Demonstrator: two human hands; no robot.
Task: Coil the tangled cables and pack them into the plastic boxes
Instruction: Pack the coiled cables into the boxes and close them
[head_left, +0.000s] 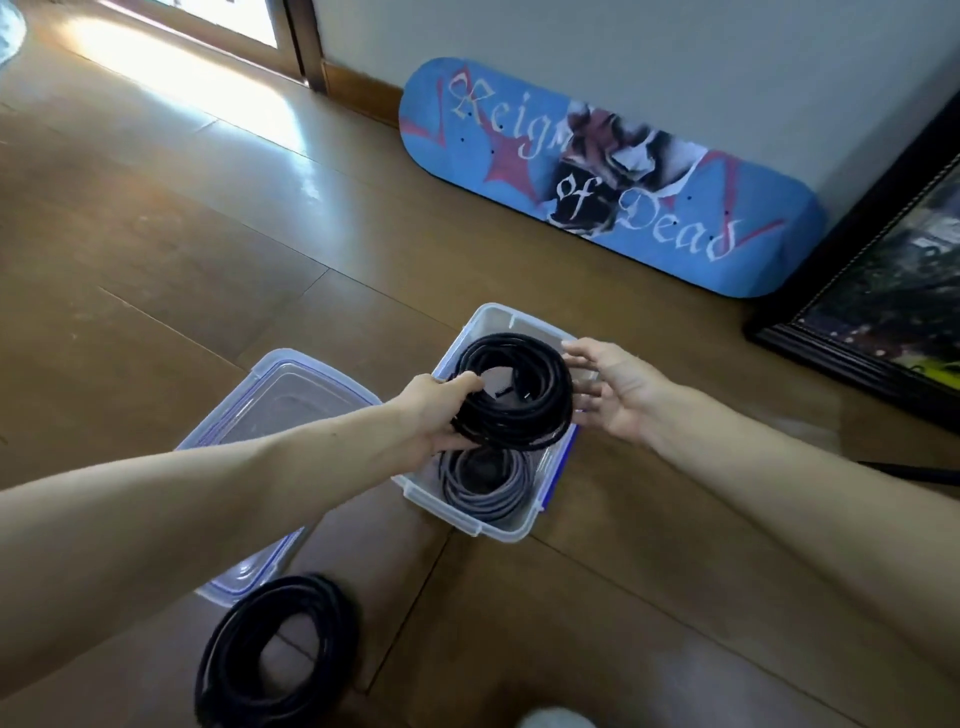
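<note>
My left hand grips a coiled black cable by its near-left side and holds it over a clear plastic box with blue latches. A coiled grey cable lies in the near end of that box. My right hand hovers beside the coil's right side with fingers spread, holding nothing. Another clear plastic box stands to the left, partly hidden by my left forearm. A second black cable coil lies on the wooden floor near me.
A blue skateboard deck leans against the wall at the back. A dark framed picture stands at the right. Another black cable end lies on the floor at the right edge. A white object shows at the bottom edge.
</note>
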